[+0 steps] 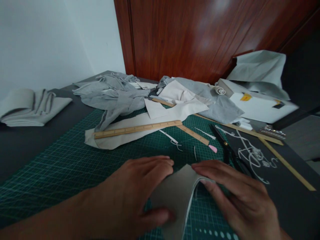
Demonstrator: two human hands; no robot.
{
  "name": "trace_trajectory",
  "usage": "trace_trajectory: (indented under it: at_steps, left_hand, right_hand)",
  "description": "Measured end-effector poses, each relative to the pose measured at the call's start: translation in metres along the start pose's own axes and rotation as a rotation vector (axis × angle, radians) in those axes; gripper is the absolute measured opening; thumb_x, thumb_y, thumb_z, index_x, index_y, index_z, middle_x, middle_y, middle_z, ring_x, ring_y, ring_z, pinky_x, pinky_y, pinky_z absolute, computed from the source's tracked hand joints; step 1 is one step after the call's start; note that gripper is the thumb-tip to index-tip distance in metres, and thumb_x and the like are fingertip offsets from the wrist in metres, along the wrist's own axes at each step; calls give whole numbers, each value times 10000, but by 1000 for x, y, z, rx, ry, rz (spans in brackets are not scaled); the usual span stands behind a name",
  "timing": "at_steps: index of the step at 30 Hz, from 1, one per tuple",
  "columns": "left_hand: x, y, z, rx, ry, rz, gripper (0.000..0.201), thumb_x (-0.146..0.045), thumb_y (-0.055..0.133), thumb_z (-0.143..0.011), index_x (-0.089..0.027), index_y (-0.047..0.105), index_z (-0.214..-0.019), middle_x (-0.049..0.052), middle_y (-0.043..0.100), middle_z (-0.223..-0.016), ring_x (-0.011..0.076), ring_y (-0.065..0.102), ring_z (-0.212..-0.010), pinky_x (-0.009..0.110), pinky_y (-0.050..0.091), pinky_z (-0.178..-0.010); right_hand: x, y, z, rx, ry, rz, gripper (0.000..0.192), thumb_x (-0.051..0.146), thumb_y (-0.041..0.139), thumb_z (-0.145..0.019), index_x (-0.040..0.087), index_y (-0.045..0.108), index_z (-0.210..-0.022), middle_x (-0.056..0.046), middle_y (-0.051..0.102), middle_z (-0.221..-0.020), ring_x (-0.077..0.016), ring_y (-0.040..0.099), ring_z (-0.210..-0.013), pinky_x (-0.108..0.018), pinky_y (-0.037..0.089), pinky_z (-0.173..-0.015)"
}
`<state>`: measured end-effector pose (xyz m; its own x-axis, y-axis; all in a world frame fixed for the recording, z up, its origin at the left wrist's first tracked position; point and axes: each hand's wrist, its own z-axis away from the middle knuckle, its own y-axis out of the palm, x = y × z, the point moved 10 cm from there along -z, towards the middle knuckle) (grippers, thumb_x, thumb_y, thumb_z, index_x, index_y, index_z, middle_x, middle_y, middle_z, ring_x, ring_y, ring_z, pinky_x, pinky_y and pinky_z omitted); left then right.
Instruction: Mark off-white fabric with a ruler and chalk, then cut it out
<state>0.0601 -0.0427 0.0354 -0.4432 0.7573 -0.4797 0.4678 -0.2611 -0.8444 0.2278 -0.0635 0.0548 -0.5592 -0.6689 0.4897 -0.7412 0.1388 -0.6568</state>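
Fingers (160,165) on folded fabric piece (175,196); long axis toward viewer

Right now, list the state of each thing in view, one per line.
Grey fabric piece: folded over, pinched in the left hand's grip.
Left hand: closed on the fabric fold.
Right hand: flat, fingertips on the fold's top edge.
Wooden ruler: lying flat across a cream strip.
Scissors: closed, lying on the mat.
Cutting mat: flat.

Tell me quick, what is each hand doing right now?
Left hand: closed on the folded grey fabric piece, thumb under, fingers on top.
Right hand: open, fingers flat on the fabric's top fold.
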Motion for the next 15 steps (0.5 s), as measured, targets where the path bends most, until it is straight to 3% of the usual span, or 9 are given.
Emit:
trace_trajectory:
  at_steps: [2, 4, 6, 8, 12, 15]
  left_hand:
    - [-9, 14, 3, 159, 44, -32, 811, -494, 898, -741, -170, 580, -1413, 171, 610, -1553, 331, 593, -1429, 447, 477, -1202]
    - [-15, 25, 9, 238, 67, -87, 827, -416, 909, -746, -146, 579, -1456, 179, 517, -1624, 324, 508, -1505, 437, 391, -1272]
    - [-18, 27, 14, 194, 70, -147, 668, -302, 825, -853, -133, 593, -1457, 168, 521, -1615, 296, 496, -1515, 408, 368, -1284]
    - [-27, 27, 18, 114, 124, -186, 490, -246, 692, -963, -160, 617, -1440, 129, 554, -1589, 268, 497, -1515, 398, 345, -1294]
    - [-39, 36, 21, 68, 197, -243, 418, -197, 546, -1041, -146, 615, -1450, 89, 505, -1625, 235, 434, -1557, 397, 232, -1343]
    - [-37, 40, 21, 93, 160, -225, 436, -246, 586, -1031, -143, 624, -1453, 108, 578, -1571, 273, 502, -1512, 428, 278, -1330]
  right_hand:
    - [11, 4, 1, 39, -80, 12, 481, 7, 626, -918, 297, 713, -1292, -50, 843, -1153, -237, 808, -1074, -319, 692, -929]
    - [22, 14, 8, 130, -186, 47, 404, 16, 630, -920, 246, 741, -1232, -67, 855, -1111, -244, 818, -1035, -285, 691, -913]
    - [23, 20, 20, 188, -216, 43, 284, 74, 606, -978, 233, 769, -1147, -67, 864, -1031, -230, 826, -949, -240, 693, -853]
    - [17, 21, 32, 166, -186, -1, 272, 158, 555, -1044, 262, 786, -1144, -60, 865, -989, -223, 825, -891, -224, 695, -768]
    - [7, 32, 55, 176, -175, 13, 425, 209, 620, -1046, 391, 694, -1422, -3, 873, -1121, -245, 828, -991, -278, 702, -844]
    - [8, 26, 55, 118, -178, 15, 355, 292, 576, -1089, 374, 719, -1403, -4, 885, -1104, -240, 831, -1027, -269, 704, -841]
